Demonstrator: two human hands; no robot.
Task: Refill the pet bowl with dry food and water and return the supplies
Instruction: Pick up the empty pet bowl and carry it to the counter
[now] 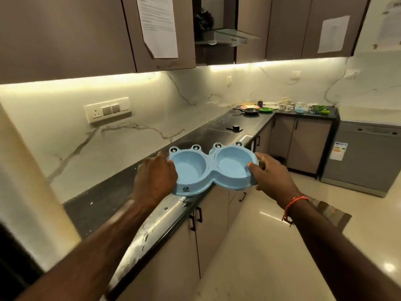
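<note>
A light blue double pet bowl [209,170] with frog-eye knobs on its far rim is held level in the air over the front edge of the dark counter [104,198]. Both round hollows look empty. My left hand [155,178] grips the bowl's left end, thumb on the rim. My right hand [272,175] grips the right end, thumb over the rim. An orange thread band sits on the right wrist. No food or water container is close by.
The counter runs away to a corner holding a black pan [250,110], green dishes [266,109] and cups [286,105]. Wall cabinets hang above, base cabinets [204,222] below. A dishwasher [364,157] stands at right. Glossy floor [271,246] lies to my right.
</note>
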